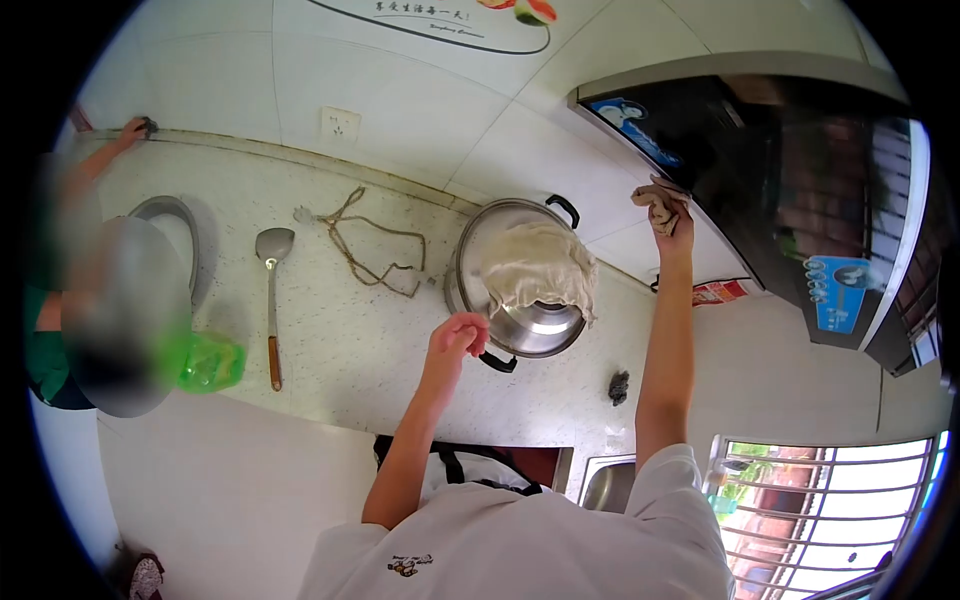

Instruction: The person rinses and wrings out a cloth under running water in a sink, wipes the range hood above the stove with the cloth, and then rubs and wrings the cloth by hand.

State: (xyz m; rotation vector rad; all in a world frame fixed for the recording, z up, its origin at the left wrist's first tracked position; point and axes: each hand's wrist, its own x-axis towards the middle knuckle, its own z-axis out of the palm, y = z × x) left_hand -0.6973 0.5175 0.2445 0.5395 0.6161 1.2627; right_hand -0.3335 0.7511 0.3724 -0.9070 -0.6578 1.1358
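Gripping the bunched brown cloth (660, 204), the right hand (676, 222) has its fingers closed at the range hood's (740, 160) edge; left hand (459, 336) hovers released, fingers loosely bent, near the steel pot (540, 335); pale cloth (535, 265) drapes over the pot on the table (340, 370).

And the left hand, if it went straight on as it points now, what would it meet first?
The left hand would probably meet the rim of the steel pot first; depth is unclear, so it might pass above.
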